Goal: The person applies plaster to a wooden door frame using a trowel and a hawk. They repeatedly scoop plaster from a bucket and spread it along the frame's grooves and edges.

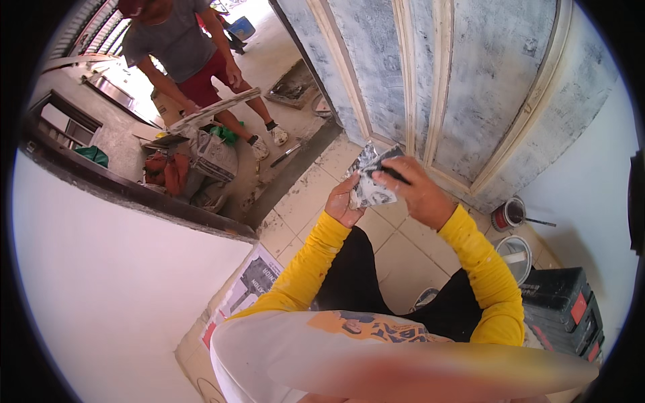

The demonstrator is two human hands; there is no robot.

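Observation:
In front of me, my left hand (344,203) grips the edge of a flat metal plate (373,195) smeared with white and grey putty. My right hand (422,193) is closed round the black handle of a putty knife (395,174), which lies over the plate; its blade is partly hidden by putty and fingers. Both hands are close together, above the tiled floor. Just beyond them stands a panelled door (480,87) with patchy grey-white filler on its panels and bare wooden mouldings.
At right stand a paint can (508,213) with a stick, a bucket (514,258) and a black tool case (556,305). Beyond the doorway a person (178,50) holds a wooden strip (215,109) near sacks (213,156). A printed sheet (254,282) lies by the left wall.

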